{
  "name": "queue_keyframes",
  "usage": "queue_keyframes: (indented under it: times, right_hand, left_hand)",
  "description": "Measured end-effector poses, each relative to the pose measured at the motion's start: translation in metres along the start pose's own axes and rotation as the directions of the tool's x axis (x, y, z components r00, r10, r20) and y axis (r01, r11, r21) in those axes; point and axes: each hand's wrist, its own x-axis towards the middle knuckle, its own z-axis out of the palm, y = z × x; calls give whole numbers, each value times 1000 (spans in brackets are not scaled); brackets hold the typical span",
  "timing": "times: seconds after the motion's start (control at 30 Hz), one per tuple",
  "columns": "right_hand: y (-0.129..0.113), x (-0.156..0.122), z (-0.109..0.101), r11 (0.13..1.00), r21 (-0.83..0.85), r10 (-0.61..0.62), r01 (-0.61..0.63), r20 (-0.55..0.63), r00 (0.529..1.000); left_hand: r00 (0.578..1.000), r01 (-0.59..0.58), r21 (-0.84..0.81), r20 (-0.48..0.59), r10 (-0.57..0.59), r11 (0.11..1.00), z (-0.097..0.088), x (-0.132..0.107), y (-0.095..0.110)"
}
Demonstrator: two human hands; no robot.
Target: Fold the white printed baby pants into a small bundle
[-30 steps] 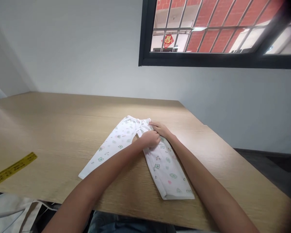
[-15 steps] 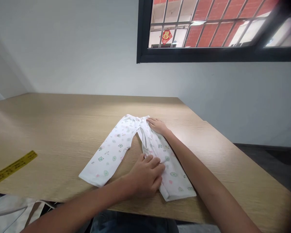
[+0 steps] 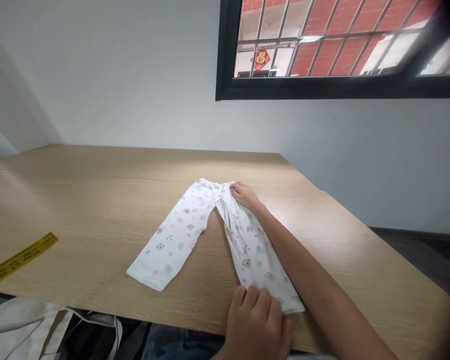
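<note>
Head view shows me likely soft, light trousers (image 3: 183,230), best held by waistband (image 3: 209,183) and cuff (image 3: 147,281), right hand (image 3: 245,194) spread on top, left hand (image 3: 258,320) curled, grip unclear.

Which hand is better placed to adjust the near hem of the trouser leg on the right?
Probably the left hand: it is right at that hem, covering part of it. The right hand is up by the waist of the patterned trousers, farther away.

Pale glare lies on the tabletop (image 3: 303,207) (the view's top right corner is dark, blurred).
</note>
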Motion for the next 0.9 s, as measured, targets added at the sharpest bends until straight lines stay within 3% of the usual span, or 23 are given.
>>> queue_keyframes:
  times: [0.03,0.07,0.13,0.2,0.27,0.33,0.47,0.57,0.67,0.77,0.83,0.9]
  right_hand:
    - [1,-1,0,1000,14,-13,13,-9,1000]
    - [1,-2,-1,999,31,-23,24,-18,1000]
    - [1,-4,-1,997,76,-18,21,-38,999]
    - [0,-6,0,993,115,36,-28,-62,997]
    - [-2,-7,0,989,114,100,-92,-72,992]
    - [-3,-7,-1,989,92,122,-115,-70,990]
    - [-3,-6,-3,991,108,89,-81,-68,994]
    - [-1,-5,-4,979,196,64,-52,-54,996]
    - [0,-6,-6,958,274,103,-82,-64,993]
    - [-1,-9,-11,916,368,194,-157,-65,979]
    - [-4,-12,-16,840,499,266,-211,-42,963]
    - [-8,-13,-23,697,668,340,-262,14,940]
  left_hand:
    - [988,74,-9,140,-72,997,-1,10,3]
    - [942,160,-10,301,-149,987,-3,20,6]
    - [791,308,20,550,-268,951,-9,39,10]
    - [686,390,57,648,-331,919,-13,52,13]
    - [649,416,85,669,-361,905,-13,56,14]
    - [655,387,93,672,-345,917,-11,53,13]
    - [745,210,64,636,-202,976,-9,45,9]
    - [752,159,65,639,-163,985,-11,43,8]
    - [731,169,66,661,-170,983,-12,43,7]
    - [755,193,9,637,-154,981,-16,43,1]
    - [795,268,-86,582,-170,959,-24,42,-6]
    - [832,397,-212,495,-252,893,-36,40,-13]
